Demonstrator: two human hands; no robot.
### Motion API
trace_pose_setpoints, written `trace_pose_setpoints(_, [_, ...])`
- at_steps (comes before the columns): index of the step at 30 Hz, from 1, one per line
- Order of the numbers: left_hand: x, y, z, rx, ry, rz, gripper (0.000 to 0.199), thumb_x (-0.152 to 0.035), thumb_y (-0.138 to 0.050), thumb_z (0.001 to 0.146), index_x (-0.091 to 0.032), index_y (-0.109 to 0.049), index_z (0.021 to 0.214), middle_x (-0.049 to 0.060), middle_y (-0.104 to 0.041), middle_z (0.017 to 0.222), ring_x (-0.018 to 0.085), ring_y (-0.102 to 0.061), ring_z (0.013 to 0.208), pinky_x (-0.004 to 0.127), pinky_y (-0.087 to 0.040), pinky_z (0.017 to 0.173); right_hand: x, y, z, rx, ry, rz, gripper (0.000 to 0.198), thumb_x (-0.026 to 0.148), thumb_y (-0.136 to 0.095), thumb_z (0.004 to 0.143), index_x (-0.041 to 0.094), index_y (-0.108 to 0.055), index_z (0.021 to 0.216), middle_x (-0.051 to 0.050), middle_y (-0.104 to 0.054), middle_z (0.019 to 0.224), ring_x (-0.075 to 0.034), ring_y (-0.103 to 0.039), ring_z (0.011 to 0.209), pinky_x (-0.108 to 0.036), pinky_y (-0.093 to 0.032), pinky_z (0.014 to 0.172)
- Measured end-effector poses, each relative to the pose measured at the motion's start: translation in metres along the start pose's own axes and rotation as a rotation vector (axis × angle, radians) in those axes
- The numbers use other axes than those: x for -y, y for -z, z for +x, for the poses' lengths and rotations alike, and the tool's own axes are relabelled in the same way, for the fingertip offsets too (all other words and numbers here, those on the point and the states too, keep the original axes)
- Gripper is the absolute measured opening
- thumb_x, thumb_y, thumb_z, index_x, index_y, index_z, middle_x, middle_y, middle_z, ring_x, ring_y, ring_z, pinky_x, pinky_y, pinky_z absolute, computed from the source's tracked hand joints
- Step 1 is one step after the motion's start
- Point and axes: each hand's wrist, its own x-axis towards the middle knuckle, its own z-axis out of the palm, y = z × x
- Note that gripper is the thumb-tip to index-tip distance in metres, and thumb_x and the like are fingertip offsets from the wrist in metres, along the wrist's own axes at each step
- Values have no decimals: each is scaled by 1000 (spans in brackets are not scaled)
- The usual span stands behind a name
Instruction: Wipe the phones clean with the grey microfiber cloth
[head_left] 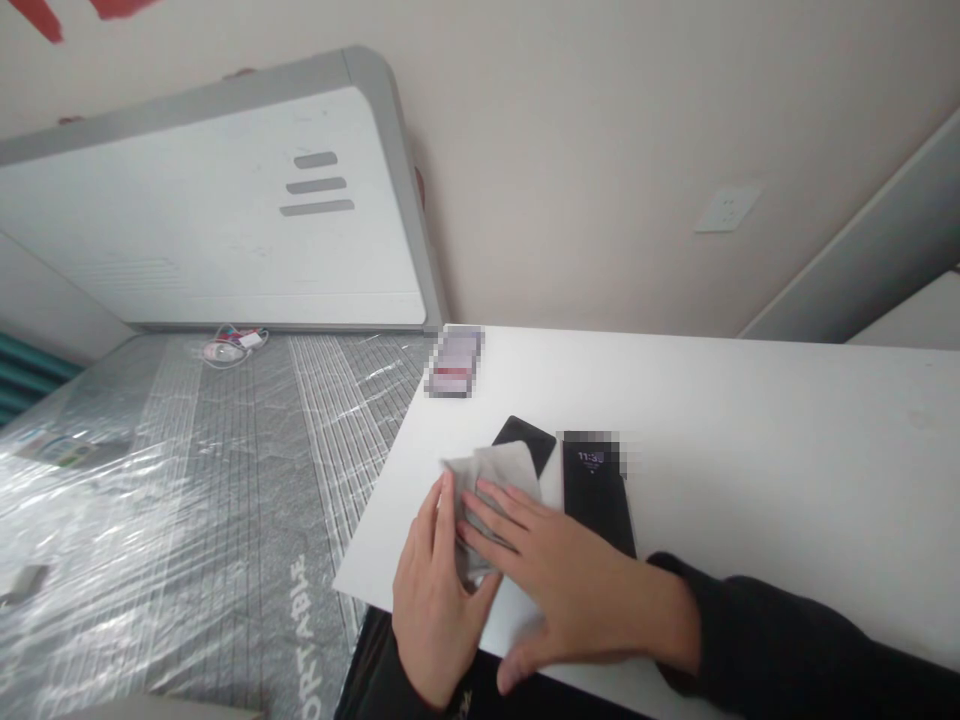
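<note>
A plain beige wall (600, 150) stands behind a grey striped mattress (225, 480) in clear plastic film, which fills the left side. Against the wall rises a white headboard panel with a grey rounded frame (225, 240). To the right extends a smooth white rectangular tabletop (750, 430). The right hand (566, 580), in a black sleeve, lies with fingers spread over a folded pale grey cloth (506, 465) near the tabletop's left edge. The left hand (439, 590) sets its extended fingers along the cloth's left side, thumb apart from them; whether it pinches the fabric cannot be told. Just right of the cloth lies a black rectangular phone with a lit clock (596, 500), partly hidden by the right hand. A flat black slab with rounded corners (529, 435) shows from beneath the cloth's far edge. Beyond, at the tabletop's far left corner, lies a pixelated greyish-pink object (455, 360). Smallest are a white wall socket plate (727, 208) and a coiled white cable (234, 345) on the mattress.
</note>
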Motion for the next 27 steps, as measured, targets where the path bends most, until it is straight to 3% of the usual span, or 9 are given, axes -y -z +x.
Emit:
trace_pose_setpoints(3, [-1,0,0,-8,-2,11,88,-40,-70,92,-22,-21,163,20,-53,152,36,-57,137,50,-55,105,-2,1,0,10,-45,-2,100,82,-47,90,11,-36,160,-18,-26,169,-34,-21,158,-52,-19,130])
trace_pose_setpoints(6, [-1,0,1,-22,-20,14,90,-43,-71,91,-21,-21,163,20,-54,151,35,-58,136,50,-56,105,-3,-1,1,-56,-168,-65,107,83,-51,86,7,-37,160,-24,-23,168,-41,-15,158,-61,-18,128])
trace_pose_setpoints(10, [-1,1,2,-1,-7,-1,88,-35,-69,92,-22,-19,164,20,-53,152,35,-57,137,51,-56,105,-1,-4,1,3,32,9,104,83,-50,87,11,-35,161,-19,-24,169,-33,-18,159,-50,-17,130])
trace_pose_setpoints(12, [-1,1,2,-2,1,1,89,-39,-70,92,-22,-19,164,21,-53,151,36,-57,137,51,-56,105,-4,-2,3,-7,-43,-15,100,81,-47,90,11,-36,160,-19,-27,169,-34,-23,158,-51,-20,129])
trace_pose_setpoints(15, [0,0,2,-2,-9,0,93,-42,-72,91,-23,-18,164,20,-53,152,36,-56,138,51,-55,106,-5,1,4,-65,-176,-71,105,83,-49,87,7,-38,159,-25,-24,168,-41,-18,158,-60,-20,127])
trace_pose_setpoints(19, [0,0,1,14,8,-11,93,-31,-70,90,-24,-16,164,19,-50,155,36,-54,139,52,-54,107,3,-2,2,-10,26,45,108,84,-52,86,9,-34,161,-20,-26,169,-35,-18,159,-51,-16,130])
trace_pose_setpoints(21, [0,0,1,14,21,-12,92,-33,-70,90,-24,-17,164,20,-50,154,36,-54,139,52,-54,107,2,-1,2,4,-6,43,99,81,-47,91,11,-36,161,-18,-28,169,-32,-23,158,-49,-18,130])
trace_pose_setpoints(24, [-1,0,2,10,14,-19,92,-41,-72,91,-24,-19,164,20,-52,152,36,-55,139,52,-54,107,-2,2,3,-48,-181,-34,98,82,-43,92,11,-39,159,-21,-27,168,-37,-22,158,-58,-21,128])
trace_pose_setpoints(27, [-2,1,2,26,21,-36,90,-31,-70,91,-26,-17,164,19,-50,154,35,-54,140,51,-53,108,2,-1,3,-38,-83,16,107,86,-47,87,9,-36,160,-21,-26,168,-36,-17,159,-55,-17,129])
